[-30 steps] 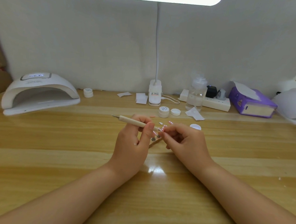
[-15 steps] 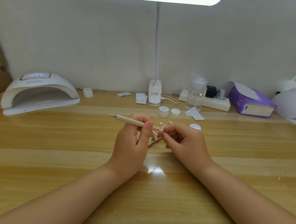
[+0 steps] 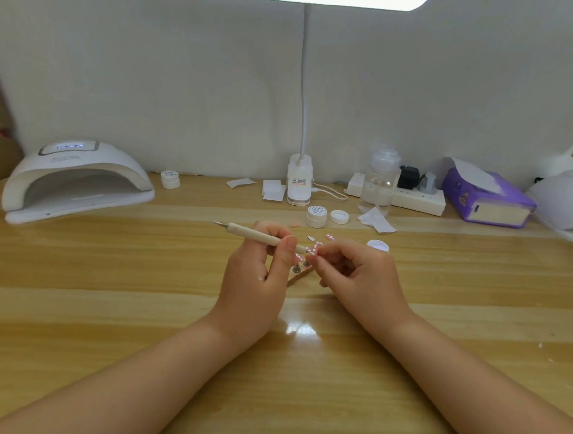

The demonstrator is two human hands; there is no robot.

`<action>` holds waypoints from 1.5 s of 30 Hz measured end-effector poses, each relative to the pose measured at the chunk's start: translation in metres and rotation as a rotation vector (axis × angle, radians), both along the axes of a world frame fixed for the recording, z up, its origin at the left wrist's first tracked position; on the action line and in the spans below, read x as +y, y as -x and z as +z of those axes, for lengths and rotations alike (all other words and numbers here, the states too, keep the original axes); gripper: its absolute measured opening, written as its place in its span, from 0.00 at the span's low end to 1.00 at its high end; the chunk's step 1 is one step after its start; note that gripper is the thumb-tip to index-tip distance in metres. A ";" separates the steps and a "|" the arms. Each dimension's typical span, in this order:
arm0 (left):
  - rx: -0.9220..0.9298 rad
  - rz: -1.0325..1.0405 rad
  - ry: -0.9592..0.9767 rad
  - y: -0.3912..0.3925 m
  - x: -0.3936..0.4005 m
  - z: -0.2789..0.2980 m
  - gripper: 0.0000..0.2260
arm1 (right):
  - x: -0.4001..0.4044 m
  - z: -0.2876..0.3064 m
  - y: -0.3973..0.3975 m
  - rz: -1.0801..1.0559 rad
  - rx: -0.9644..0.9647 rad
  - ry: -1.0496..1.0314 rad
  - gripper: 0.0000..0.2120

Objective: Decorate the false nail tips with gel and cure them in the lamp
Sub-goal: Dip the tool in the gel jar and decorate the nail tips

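**Tool tip meets nail tip at mid-table**

The dotting tool (image 3: 263, 237), a pale wooden stick with a thin metal point at its far left end, lies nearly level above the wooden table (image 3: 105, 306). Its long axis runs left to right, sloping slightly down toward the right, where its working end meets the false nail tip (image 3: 312, 249), a small pink piece with white marks. The left hand (image 3: 257, 282) grips the tool with thumb and curled fingers wrapped round the shaft near its right end. The right hand (image 3: 355, 274) pinches the nail tip between thumb and forefinger, its other fingers curled under; how the tip is oriented is too small to tell. Both hands sit at the middle of the table, close together, almost touching at the fingertips.

Just below the meeting point stand small metal holders (image 3: 297, 268) and a thin wooden stick (image 3: 300, 278) lying on the table. More nail tips (image 3: 330, 237) lie just beyond the right hand, with a white lid (image 3: 378, 246) beside them. Farther back sit a white gel pot (image 3: 316, 216) and its cap (image 3: 339, 216).

The curing lamp (image 3: 76, 180) stands at the far left, its opening facing the person, well apart from the hands. A desk light (image 3: 299, 180), a clear bottle (image 3: 379, 185), a power strip (image 3: 417, 201) and a purple tissue pack (image 3: 487, 199) line the back wall.
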State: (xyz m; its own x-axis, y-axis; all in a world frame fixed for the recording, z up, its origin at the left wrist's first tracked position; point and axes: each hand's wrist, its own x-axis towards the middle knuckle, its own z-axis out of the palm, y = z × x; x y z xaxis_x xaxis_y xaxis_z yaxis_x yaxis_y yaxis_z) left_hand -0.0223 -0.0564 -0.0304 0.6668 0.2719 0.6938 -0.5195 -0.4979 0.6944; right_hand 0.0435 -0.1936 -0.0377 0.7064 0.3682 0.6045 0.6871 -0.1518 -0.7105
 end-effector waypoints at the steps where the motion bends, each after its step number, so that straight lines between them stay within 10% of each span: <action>1: 0.002 0.001 -0.001 0.000 0.000 0.000 0.04 | 0.000 0.000 0.000 -0.002 -0.002 0.002 0.04; 45: -0.020 -0.023 0.031 0.001 0.000 -0.001 0.05 | 0.000 0.000 -0.001 -0.019 -0.093 -0.006 0.02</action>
State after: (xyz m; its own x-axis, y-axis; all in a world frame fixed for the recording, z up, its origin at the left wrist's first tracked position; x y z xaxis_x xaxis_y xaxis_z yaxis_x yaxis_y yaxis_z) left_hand -0.0234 -0.0569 -0.0316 0.6590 0.2781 0.6988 -0.5446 -0.4644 0.6984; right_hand 0.0441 -0.1933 -0.0377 0.6538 0.3514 0.6702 0.7474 -0.1616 -0.6444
